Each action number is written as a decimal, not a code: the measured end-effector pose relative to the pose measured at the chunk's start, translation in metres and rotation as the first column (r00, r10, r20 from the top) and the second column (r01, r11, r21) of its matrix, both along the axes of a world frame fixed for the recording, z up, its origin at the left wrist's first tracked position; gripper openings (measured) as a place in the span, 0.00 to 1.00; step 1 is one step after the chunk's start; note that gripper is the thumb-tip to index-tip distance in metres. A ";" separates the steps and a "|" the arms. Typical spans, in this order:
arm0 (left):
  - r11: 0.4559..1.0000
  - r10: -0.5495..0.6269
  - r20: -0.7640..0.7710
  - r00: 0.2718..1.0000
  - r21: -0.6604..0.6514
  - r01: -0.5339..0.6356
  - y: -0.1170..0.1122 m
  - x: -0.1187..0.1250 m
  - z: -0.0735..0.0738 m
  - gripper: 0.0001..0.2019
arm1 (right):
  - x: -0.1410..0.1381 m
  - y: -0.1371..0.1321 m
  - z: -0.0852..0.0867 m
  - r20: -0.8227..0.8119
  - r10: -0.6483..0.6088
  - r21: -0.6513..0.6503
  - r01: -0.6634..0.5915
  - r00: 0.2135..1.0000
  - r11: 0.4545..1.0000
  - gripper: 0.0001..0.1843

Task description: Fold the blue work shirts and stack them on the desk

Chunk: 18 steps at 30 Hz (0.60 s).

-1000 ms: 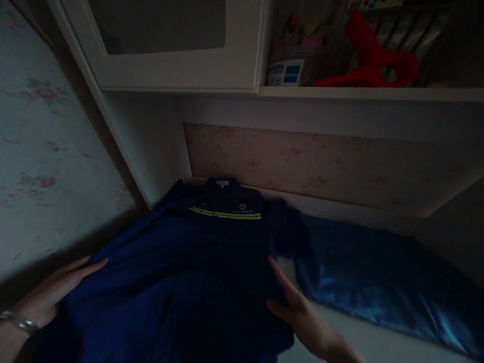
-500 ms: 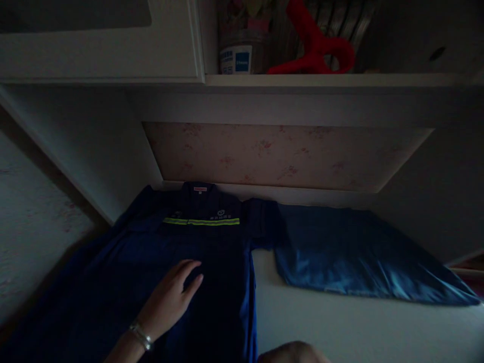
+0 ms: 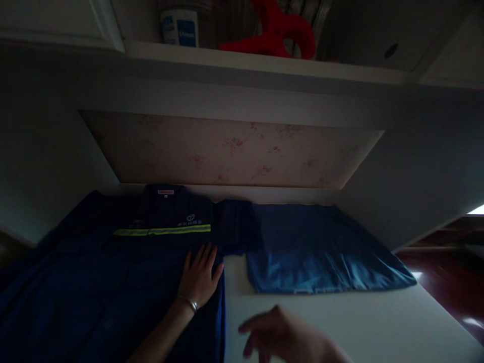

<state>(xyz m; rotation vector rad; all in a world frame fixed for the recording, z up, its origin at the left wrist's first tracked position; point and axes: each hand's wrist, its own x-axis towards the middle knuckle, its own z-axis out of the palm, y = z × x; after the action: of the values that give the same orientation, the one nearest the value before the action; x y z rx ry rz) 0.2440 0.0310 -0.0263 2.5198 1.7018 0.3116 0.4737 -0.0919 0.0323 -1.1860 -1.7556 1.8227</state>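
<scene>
A dark blue work shirt point(image 3: 113, 282) with a yellow-green reflective stripe point(image 3: 162, 230) across its chest lies spread on the white surface, collar toward the wall. My left hand point(image 3: 199, 276), wearing a bracelet point(image 3: 188, 303), rests flat on the shirt below the stripe, near its right edge, fingers spread. My right hand point(image 3: 282, 333), slightly blurred, hovers over the white surface to the right of the shirt, fingers loosely bent and apart, holding nothing. The shirt's short right sleeve point(image 3: 236, 227) overlaps a lighter blue cloth point(image 3: 325, 252).
The white surface point(image 3: 340, 322) runs along a recessed floral panel point(image 3: 245, 151). Above hangs a shelf point(image 3: 264, 65) bearing a red plastic object point(image 3: 280, 38) and a clear jar with a blue-and-white label point(image 3: 181, 30). A reddish floor point(image 3: 442, 282) shows at right.
My left hand has come down flat on the shirt, farther toward its right edge. My right hand has risen farther into view. The camera view has shifted to the right.
</scene>
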 end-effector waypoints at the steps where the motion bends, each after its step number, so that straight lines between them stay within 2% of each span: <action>1: 1.000 -0.001 -0.006 1.000 -0.002 0.001 0.001 0.000 -0.002 0.29 | 0.014 0.024 -0.002 -0.011 -0.178 0.040 0.178 0.984 0.983 0.26; 2: 1.000 -0.001 -0.014 1.000 -0.012 0.001 0.001 -0.001 -0.002 0.29 | 0.029 0.051 -0.005 -0.001 -0.365 0.095 0.364 0.931 0.927 0.27; 3: 1.000 -0.003 -0.023 1.000 -0.024 0.002 0.002 -0.002 -0.001 0.29 | 0.044 0.081 -0.008 0.026 -0.516 0.166 0.505 0.856 0.847 0.27; 4: 0.999 -0.004 -0.032 0.999 -0.036 0.003 0.004 -0.002 0.000 0.30 | 0.059 0.112 -0.011 0.088 -0.627 0.265 0.589 0.774 0.764 0.24; 5: 0.999 -0.006 -0.038 0.999 -0.047 0.004 0.005 -0.003 0.001 0.30 | 0.072 0.142 -0.015 0.190 -0.698 0.356 0.614 0.691 0.705 0.22; 7: 0.998 -0.011 -0.042 0.999 -0.061 0.009 0.008 -0.003 0.001 0.31 | 0.095 0.199 -0.022 0.279 -0.750 0.452 0.608 0.599 0.653 0.20; 9: 0.998 -0.012 -0.042 0.999 -0.065 0.009 0.012 -0.004 -0.001 0.31 | 0.109 0.242 -0.028 0.338 -0.761 0.516 0.568 0.553 0.642 0.24; 12: 0.998 -0.010 -0.047 0.999 -0.060 0.007 0.019 -0.007 -0.007 0.30 | 0.117 0.280 -0.039 0.420 -0.757 0.583 0.490 0.500 0.648 0.26; 16: 0.999 -0.002 -0.055 0.999 -0.051 -0.001 0.027 -0.009 -0.008 0.29 | 0.119 0.295 -0.052 0.478 -0.732 0.623 0.400 0.486 0.673 0.17; 18: 0.999 -0.001 -0.049 0.999 -0.048 -0.002 0.029 -0.008 -0.007 0.29 | 0.120 0.293 -0.058 0.483 -0.736 0.643 0.378 0.474 0.666 0.16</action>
<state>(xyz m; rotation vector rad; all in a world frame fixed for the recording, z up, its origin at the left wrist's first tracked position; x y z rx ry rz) 0.2356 0.0599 -0.0331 2.5128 1.7058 0.2083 0.5942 0.2014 -0.0254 -2.1127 -1.6236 0.4661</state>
